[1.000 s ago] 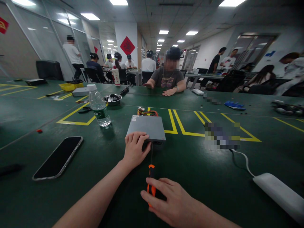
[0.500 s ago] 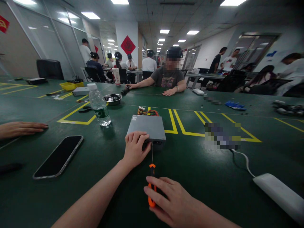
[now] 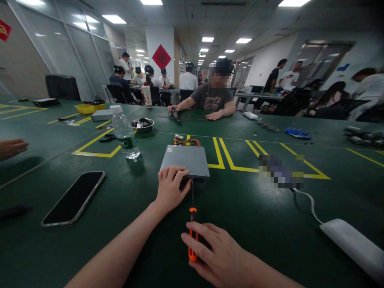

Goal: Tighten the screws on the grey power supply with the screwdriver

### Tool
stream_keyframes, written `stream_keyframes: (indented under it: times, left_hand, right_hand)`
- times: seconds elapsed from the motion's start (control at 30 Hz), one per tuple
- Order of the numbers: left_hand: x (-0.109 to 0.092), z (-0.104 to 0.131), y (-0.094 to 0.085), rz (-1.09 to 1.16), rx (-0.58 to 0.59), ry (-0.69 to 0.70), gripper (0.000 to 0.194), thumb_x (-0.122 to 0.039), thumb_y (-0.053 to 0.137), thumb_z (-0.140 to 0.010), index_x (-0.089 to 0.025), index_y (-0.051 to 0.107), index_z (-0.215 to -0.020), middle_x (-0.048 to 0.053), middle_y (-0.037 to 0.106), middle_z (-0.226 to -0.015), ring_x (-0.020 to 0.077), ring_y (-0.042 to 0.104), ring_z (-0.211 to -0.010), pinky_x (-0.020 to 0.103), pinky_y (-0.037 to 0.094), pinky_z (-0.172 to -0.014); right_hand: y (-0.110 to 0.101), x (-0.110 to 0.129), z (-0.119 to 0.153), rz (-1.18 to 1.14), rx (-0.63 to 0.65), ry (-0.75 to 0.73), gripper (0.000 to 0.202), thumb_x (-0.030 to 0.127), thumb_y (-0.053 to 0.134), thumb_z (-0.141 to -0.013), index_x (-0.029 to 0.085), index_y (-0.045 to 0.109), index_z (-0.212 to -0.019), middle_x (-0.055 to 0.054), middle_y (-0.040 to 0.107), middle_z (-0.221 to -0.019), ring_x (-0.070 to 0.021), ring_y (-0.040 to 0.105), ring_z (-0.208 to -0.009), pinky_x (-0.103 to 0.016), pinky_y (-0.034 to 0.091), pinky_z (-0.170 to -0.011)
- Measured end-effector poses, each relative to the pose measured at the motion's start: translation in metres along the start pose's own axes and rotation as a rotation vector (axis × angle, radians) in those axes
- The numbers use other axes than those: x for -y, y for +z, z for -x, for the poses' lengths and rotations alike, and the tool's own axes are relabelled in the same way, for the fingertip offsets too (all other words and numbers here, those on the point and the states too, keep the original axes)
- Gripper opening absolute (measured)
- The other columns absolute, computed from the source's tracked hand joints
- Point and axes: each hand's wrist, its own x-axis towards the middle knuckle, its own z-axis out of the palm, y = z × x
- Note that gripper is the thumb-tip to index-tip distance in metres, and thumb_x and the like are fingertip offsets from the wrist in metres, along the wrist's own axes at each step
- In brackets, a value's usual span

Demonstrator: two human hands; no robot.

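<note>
A gray metal box (image 3: pixel 190 158) is set flat on a green table (image 3: pixel 246 208), with a bundle of coloured wires (image 3: pixel 192 142) bunched at its far side. Its near left part is covered by the left hand (image 3: pixel 171 187), the fingers bent over the top and the thumb lowered by the near edge; whether the box is pinched or merely pressed cannot be told. An orange-and-black screwdriver (image 3: pixel 193 215) is held in the right hand (image 3: pixel 220 247), its handle loosely enclosed between fingers and thumb. The shaft is pointed at the box's near face, just beside the left thumb; the tip cannot be made out. To the left, a water bottle (image 3: pixel 126 134) is stood upright near the box, and a dark-screened phone (image 3: pixel 73 199) is laid face up. A metal bowl (image 3: pixel 144 131) is placed beyond the bottle. At right, a white cable (image 3: pixel 311 203) is joined to a white device (image 3: pixel 351 244). Across the table, a dark object (image 3: pixel 177 117) is gripped by a seated person (image 3: pixel 211 100). Another person's hand (image 3: pixel 12 149) is caught at the view's left edge.
</note>
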Motion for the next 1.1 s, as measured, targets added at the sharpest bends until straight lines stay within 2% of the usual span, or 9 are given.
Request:
stream_keyframes:
  times: [0.07, 0.23, 0.33, 0.5, 0.63, 0.7, 0.9, 1.03, 1.1]
  left_hand:
    - [0.000, 0.000, 0.000, -0.001, 0.003, -0.003, 0.019, -0.028, 0.057, -0.079, -0.023, 0.055, -0.098, 0.006, 0.059, -0.103, 0.0235, 0.048, -0.098, 0.039, 0.033, -0.083]
    - [0.000, 0.000, 0.000, -0.006, 0.005, -0.004, 0.019, -0.028, 0.057, -0.079, -0.023, 0.056, -0.098, 0.005, 0.059, -0.103, 0.0234, 0.048, -0.098, 0.039, 0.033, -0.083]
    - [0.000, 0.001, 0.000, -0.006, 0.005, -0.005, 0.020, -0.028, 0.057, -0.079, -0.023, 0.056, -0.098, 0.005, 0.059, -0.103, 0.0233, 0.048, -0.098, 0.039, 0.033, -0.083]
    - [-0.001, 0.000, -0.001, -0.002, 0.000, -0.003, 0.019, -0.028, 0.057, -0.079, -0.023, 0.055, -0.097, 0.005, 0.059, -0.103, 0.0229, 0.048, -0.097, 0.039, 0.034, -0.083]
    - [-0.002, -0.001, -0.001, -0.005, -0.007, 0.001, 0.018, -0.028, 0.057, -0.079, -0.023, 0.055, -0.097, 0.005, 0.059, -0.102, 0.0229, 0.048, -0.097, 0.039, 0.033, -0.082]
    - [-0.002, 0.000, -0.001, -0.003, -0.013, -0.001, 0.018, -0.028, 0.057, -0.079, -0.023, 0.056, -0.097, 0.005, 0.059, -0.102, 0.0229, 0.049, -0.096, 0.039, 0.034, -0.082]
    - [-0.001, 0.001, 0.000, 0.002, -0.006, -0.003, 0.019, -0.028, 0.057, -0.079, -0.023, 0.056, -0.098, 0.005, 0.059, -0.103, 0.0228, 0.048, -0.097, 0.039, 0.033, -0.083]
    - [-0.001, 0.000, 0.000, 0.001, -0.001, -0.001, 0.020, -0.028, 0.057, -0.079, -0.023, 0.056, -0.098, 0.005, 0.059, -0.104, 0.0230, 0.048, -0.097, 0.039, 0.034, -0.083]
    - [-0.001, 0.000, 0.000, 0.004, -0.001, 0.000, 0.020, -0.028, 0.057, -0.079, -0.023, 0.056, -0.099, 0.006, 0.059, -0.104, 0.0230, 0.048, -0.097, 0.039, 0.034, -0.083]
  right_hand:
    - [-0.001, 0.001, -0.001, 0.029, -0.024, -0.019, 0.032, 0.030, 0.032, -0.098, 0.011, 0.051, -0.116, -0.016, 0.061, -0.110, -0.0196, 0.060, -0.098, -0.031, 0.051, -0.078]
    - [0.006, -0.002, 0.003, 0.057, -0.200, -0.039, 0.030, 0.033, 0.038, -0.096, 0.010, 0.056, -0.099, -0.017, 0.064, -0.102, -0.0190, 0.064, -0.084, -0.031, 0.051, -0.071]
    - [0.007, -0.003, 0.005, 0.027, -0.153, -0.015, 0.027, 0.034, 0.043, -0.094, 0.010, 0.056, -0.098, -0.017, 0.063, -0.106, -0.0183, 0.064, -0.082, -0.032, 0.051, -0.073]
    - [0.007, -0.002, 0.004, 0.074, -0.054, -0.002, 0.030, 0.038, 0.054, -0.089, 0.016, 0.055, -0.110, -0.015, 0.061, -0.111, -0.0207, 0.062, -0.094, -0.033, 0.050, -0.080]
    - [0.009, -0.005, 0.006, 0.040, -0.112, -0.030, 0.029, 0.040, 0.049, -0.092, 0.013, 0.056, -0.102, -0.015, 0.062, -0.108, -0.0183, 0.064, -0.084, -0.031, 0.050, -0.078]
    - [0.008, -0.006, 0.007, 0.003, -0.118, -0.014, 0.032, 0.042, 0.045, -0.093, 0.012, 0.055, -0.102, -0.015, 0.061, -0.109, -0.0189, 0.063, -0.088, -0.032, 0.050, -0.079]
    - [0.000, -0.006, 0.007, 0.004, 0.009, 0.019, 0.031, 0.033, 0.047, -0.091, 0.014, 0.051, -0.115, -0.018, 0.057, -0.116, -0.0231, 0.060, -0.098, -0.036, 0.051, -0.079]
    - [0.002, -0.007, 0.008, 0.049, -0.110, -0.031, 0.028, 0.034, 0.046, -0.093, 0.013, 0.055, -0.108, -0.018, 0.061, -0.109, -0.0204, 0.064, -0.086, -0.035, 0.052, -0.076]
    - [0.002, -0.007, 0.010, 0.033, -0.168, -0.022, 0.030, 0.037, 0.047, -0.093, 0.011, 0.055, -0.106, -0.017, 0.062, -0.106, -0.0203, 0.063, -0.089, -0.033, 0.052, -0.077]
